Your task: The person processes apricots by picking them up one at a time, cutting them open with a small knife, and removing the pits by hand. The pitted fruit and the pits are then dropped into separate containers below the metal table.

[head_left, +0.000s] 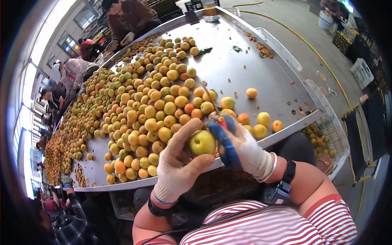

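My left hand (181,165), in a whitish knit glove with tan fingers, is closed around a yellow-green apricot (202,142). The stem dimple of the fruit faces me. Right beside it my right hand (243,145), in a white glove with blue over the fingers, grips a thin metal tool (210,96). The tool's slim shaft points away over the table; its grip is mostly hidden by the fingers. Some orange shows at the right fingertips, too small to name. Loose apricots (260,131) lie just beyond my right hand.
A large heap of apricots (151,110) spreads over the raised-edge metal table (232,69). Small brown bits (264,51) and leaves lie at its far end. A clear crate (314,136) holding fruit stands at right. Co-workers (126,18) stand along the left side. A yellow hose (310,47) crosses the floor.
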The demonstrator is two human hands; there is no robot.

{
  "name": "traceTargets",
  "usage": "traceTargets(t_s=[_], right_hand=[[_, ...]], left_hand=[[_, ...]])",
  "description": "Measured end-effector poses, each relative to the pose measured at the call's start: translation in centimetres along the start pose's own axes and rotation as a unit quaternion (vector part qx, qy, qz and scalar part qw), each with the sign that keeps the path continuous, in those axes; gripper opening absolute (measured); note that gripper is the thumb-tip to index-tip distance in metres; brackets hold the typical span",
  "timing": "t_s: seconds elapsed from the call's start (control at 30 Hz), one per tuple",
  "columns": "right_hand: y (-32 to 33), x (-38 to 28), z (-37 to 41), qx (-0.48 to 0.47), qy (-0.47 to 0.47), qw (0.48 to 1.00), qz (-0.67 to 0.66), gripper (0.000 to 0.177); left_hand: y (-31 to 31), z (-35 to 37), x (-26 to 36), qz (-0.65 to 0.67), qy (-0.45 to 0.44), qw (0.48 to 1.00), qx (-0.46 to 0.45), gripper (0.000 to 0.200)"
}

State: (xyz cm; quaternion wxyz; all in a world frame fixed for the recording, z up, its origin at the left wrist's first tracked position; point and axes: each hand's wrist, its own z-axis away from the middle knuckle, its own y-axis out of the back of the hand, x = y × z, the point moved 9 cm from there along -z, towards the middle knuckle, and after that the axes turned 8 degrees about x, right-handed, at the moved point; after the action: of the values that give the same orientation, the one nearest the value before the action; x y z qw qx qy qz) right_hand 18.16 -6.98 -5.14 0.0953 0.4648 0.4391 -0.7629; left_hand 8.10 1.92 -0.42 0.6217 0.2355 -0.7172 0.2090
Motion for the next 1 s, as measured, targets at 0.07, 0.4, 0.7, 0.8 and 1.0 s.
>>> traceTargets(t_s=[0.07, 0.4, 0.7, 0.8, 1.0], right_hand=[[-0.2, -0.8, 0.3, 0.014, 0.034, 0.999, 0.025, 0.019], [-0.8, -1.8, 1.6, -0.007, 0.068, 0.985, 0.156, 0.023], [-3.3, -4.2, 4.2, -0.142, 0.245, 0.885, 0.370, 0.030], [-3.5, -4.3, 4.4, -0.158, 0.220, 0.897, 0.350, 0.026], [-4.4, -4.5, 5.5, -0.198, 0.311, 0.853, 0.368, 0.025]], left_hand=[[-0.3, 0.0, -0.5, 0.219, 0.111, 0.969, -0.001, 0.059], [0.4, 0.7, 2.1, 0.252, 0.120, 0.958, -0.068, 0.076], [2.4, 1.0, 5.2, -0.138, -0.158, 0.977, -0.027, 0.094], [3.2, 1.2, 5.5, -0.144, -0.171, 0.974, 0.033, 0.083], [3.2, 1.3, 6.4, -0.189, -0.231, 0.953, 0.052, 0.083]])
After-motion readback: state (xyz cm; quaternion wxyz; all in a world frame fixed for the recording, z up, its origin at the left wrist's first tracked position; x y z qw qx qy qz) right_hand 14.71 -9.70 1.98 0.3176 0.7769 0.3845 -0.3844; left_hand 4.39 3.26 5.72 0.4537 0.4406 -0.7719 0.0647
